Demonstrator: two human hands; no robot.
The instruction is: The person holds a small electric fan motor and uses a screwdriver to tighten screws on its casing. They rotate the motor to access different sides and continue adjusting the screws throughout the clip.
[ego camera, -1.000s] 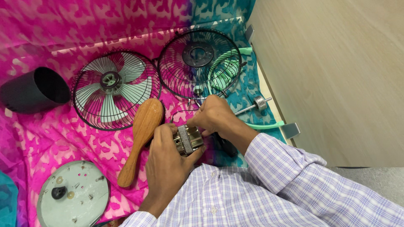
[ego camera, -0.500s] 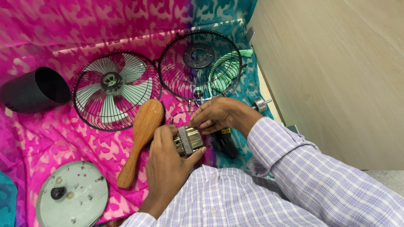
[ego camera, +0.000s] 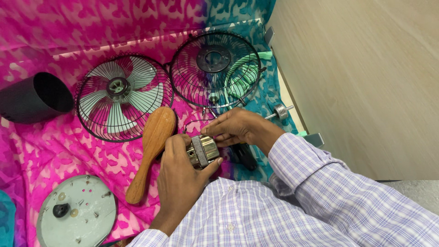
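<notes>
The small metal motor [ego camera: 203, 151] sits near the middle of the view, a bit toward 6 o'clock, held above the pink and blue cloth [ego camera: 50, 146]. The left hand [ego camera: 180, 176] wraps around it from below, with the thumb and fingers closed on its sides. The right hand [ego camera: 238, 128] comes in from 3 o'clock, and its fingertips pinch at the top edge of the motor, bent close together. The fan looks taken apart already, since its pieces lie spread out, so the motor seems to be the part being worked on now; how much is left cannot be told. Just at 9 o'clock from the motor lies a wooden brush [ego camera: 153, 148], touching the left hand's thumb side. Up at 11 o'clock rests a wire guard with white blades [ego camera: 121, 96] inside it. At 12 o'clock lies a second wire guard [ego camera: 215, 68] with a dark middle. A metal shaft with a round knob [ego camera: 280, 111] pokes out at 2 o'clock. A black cone-shaped cover [ego camera: 34, 97] lies far at 9 o'clock. A round grey plate [ego camera: 77, 212] lies at 8 o'clock. Nothing blocks the hands, though the brush is very close.
</notes>
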